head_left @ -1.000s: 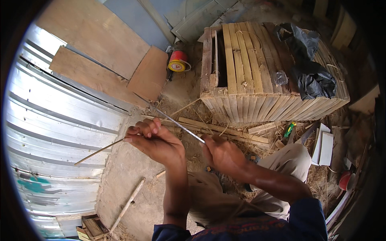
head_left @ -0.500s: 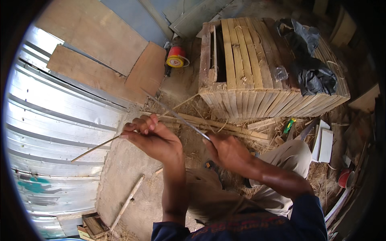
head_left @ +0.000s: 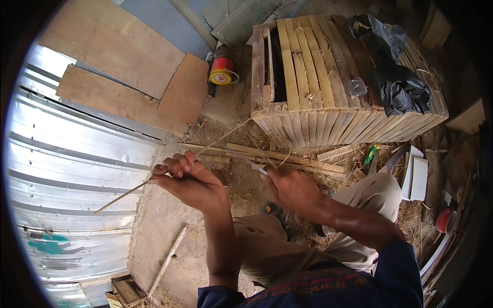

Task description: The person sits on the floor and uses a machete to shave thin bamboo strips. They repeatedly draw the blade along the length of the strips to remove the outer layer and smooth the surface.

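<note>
My left hand (head_left: 186, 178) grips a thin bamboo strip (head_left: 123, 195) that sticks out to the lower left and runs up to the right toward the slatted crate. My right hand (head_left: 290, 187) is closed around a knife handle, with the narrow blade (head_left: 245, 160) pointing up and left toward the strip. The two hands are a short way apart above the dirt floor.
A slatted bamboo crate (head_left: 328, 82) with a black plastic bag (head_left: 398, 82) on it stands ahead. Split bamboo sticks (head_left: 287, 156) lie at its foot. A red canister (head_left: 222, 71) sits beside plywood boards (head_left: 123, 87). Corrugated metal sheet (head_left: 67, 179) fills the left. A loose stick (head_left: 167, 262) lies near my knee.
The right hand with the knife has drawn back to the right, away from the left hand. The left hand still holds the strip, slightly lower.
</note>
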{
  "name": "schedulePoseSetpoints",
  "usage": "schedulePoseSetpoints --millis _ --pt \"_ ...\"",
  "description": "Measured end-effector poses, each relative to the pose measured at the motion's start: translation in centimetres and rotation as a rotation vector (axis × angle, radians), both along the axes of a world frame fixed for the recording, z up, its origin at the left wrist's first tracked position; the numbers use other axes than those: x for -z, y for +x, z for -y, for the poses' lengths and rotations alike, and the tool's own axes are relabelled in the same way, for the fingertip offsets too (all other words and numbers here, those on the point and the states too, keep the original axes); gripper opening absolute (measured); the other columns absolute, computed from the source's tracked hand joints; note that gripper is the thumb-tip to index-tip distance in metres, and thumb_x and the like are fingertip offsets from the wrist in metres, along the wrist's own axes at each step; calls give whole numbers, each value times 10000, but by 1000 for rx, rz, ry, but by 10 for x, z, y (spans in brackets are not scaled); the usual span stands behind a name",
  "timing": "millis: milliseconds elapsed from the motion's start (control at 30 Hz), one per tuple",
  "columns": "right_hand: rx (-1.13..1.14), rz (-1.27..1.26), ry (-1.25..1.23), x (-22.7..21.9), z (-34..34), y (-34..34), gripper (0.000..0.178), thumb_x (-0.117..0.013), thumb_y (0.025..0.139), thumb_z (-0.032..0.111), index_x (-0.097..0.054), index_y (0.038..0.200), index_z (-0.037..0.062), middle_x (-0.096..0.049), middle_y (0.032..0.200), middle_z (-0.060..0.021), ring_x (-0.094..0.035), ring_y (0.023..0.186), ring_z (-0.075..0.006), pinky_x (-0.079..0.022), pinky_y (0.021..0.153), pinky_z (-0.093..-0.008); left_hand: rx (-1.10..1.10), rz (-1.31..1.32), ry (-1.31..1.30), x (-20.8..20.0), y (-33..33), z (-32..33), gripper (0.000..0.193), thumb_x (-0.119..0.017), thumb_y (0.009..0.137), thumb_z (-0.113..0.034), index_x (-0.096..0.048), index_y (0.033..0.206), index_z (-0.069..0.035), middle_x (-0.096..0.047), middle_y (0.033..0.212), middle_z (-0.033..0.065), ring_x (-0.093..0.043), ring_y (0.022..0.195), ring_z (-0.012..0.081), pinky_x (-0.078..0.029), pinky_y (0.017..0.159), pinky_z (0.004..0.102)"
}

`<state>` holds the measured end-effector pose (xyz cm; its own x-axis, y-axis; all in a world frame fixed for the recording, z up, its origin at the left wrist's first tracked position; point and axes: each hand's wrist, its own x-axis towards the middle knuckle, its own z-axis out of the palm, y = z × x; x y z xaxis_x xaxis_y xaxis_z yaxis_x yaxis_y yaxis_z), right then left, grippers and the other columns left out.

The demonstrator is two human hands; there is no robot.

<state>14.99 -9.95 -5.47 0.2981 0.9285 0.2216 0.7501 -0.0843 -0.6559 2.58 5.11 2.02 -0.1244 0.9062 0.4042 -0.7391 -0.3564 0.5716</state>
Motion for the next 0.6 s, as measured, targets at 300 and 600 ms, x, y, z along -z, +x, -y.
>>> schedulePoseSetpoints --millis 300,600 --pt "-22 152 -95 19 3 8 240 -512 1039 199 -579 1012 -30 -631 692 -188 -663 536 -326 -551 454 -400 -29 5 -45 -2 3 -2 359 -468 1055 -505 -509 982 -157 -335 704 -42 -354 640 86 -400 680 270" --pt "44 248 -86 9 4 19 238 -530 1030 192 -589 1055 -36 -651 768 -224 -683 584 -346 -563 473 -414 -36 -14 -19 -5 9 3 373 -438 1062 -514 -502 990 -154 -322 706 -44 -336 648 84 -374 668 269"
